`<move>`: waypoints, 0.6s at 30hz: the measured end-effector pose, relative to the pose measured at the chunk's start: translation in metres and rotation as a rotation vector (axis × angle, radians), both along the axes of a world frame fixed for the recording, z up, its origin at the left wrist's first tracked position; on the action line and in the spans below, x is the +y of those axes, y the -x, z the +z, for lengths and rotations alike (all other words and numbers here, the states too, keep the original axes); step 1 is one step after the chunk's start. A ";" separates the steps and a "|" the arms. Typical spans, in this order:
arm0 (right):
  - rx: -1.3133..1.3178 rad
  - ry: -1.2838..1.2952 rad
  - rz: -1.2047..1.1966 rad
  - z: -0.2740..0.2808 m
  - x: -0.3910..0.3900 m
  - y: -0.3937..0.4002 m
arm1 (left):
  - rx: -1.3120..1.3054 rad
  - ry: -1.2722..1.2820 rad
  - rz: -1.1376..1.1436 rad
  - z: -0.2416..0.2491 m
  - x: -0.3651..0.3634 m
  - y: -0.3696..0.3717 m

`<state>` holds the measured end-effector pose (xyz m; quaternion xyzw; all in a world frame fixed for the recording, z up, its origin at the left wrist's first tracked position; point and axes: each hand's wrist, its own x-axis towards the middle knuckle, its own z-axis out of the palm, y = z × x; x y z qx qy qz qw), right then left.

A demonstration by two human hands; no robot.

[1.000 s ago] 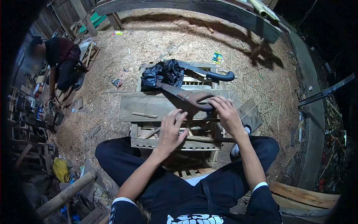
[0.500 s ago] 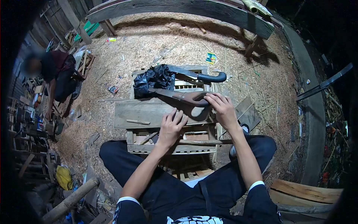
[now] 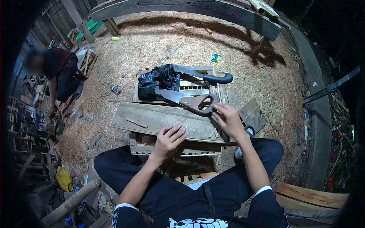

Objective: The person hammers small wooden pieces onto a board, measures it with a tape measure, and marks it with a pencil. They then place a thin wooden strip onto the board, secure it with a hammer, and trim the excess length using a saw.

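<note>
My left hand (image 3: 170, 141) rests on the near edge of a grey wooden board (image 3: 163, 118), its fingers spread. Close to the handle of a handsaw (image 3: 194, 103) is my right hand (image 3: 229, 122), fingers bent; whether they touch the handle is unclear. The saw lies with its blade toward a crumpled black plastic bag (image 3: 156, 81). Behind it, a curved dark-handled tool (image 3: 218, 78) reaches out from the bag. Below the board is a slatted wooden crate (image 3: 178, 149). Thin wood slivers (image 3: 136, 123) lie on the board.
A person (image 3: 61, 72) crouches at the left beside piled items. A long wooden beam (image 3: 182, 14) crosses the far side. A round log (image 3: 70, 204) lies at lower left, planks (image 3: 311, 195) at lower right. Wood shavings cover the ground.
The board has tilted and shifted toward me, its right end nearer. The saw now lies flatter, its handle turned. My left hand has moved slightly nearer me; my right hand has shifted down.
</note>
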<state>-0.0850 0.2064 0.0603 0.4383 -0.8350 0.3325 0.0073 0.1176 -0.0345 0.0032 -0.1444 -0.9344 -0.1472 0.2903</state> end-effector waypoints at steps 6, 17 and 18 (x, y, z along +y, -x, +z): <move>-0.102 -0.123 0.287 0.029 0.008 -0.060 | 0.051 0.026 -0.034 0.014 -0.002 -0.004; 0.325 -0.211 0.371 0.018 0.019 -0.074 | -0.061 -0.003 0.166 0.044 -0.005 -0.018; 0.374 -0.209 0.376 0.018 0.021 -0.074 | -0.083 0.032 0.214 0.038 -0.014 -0.022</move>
